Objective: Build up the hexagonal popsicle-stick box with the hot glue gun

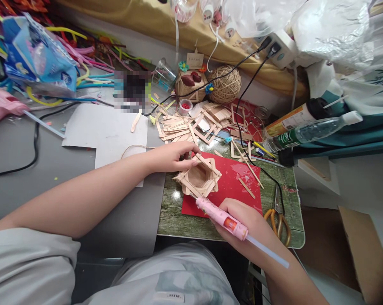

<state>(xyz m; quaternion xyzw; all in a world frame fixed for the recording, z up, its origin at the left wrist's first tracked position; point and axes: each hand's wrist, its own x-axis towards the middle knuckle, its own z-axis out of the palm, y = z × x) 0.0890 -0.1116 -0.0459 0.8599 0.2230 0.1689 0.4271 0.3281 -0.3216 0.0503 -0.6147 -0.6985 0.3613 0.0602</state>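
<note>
A hollow basket of stacked craft sticks (200, 173) rests over a red sheet (232, 184) near the table's front edge. My left hand (181, 156) grips its upper left rim, thumb toward the opening and fingers curled behind, partly hidden. In my right hand (239, 212) is a pink hot glue gun (221, 218), its tip touching or very close to the basket's lower left side. A pale glue stick (269, 250) sticks out of the gun's back end. One loose craft stick (247, 188) lies on the red sheet.
Behind the basket is a pile of craft sticks (177, 126), beside a twine ball (225, 84). Scissors (278, 222) lie at the right edge, near a black cord (242, 123). A plastic bottle (312, 132) leans at the right. Another pink glue gun (3, 103) is far left.
</note>
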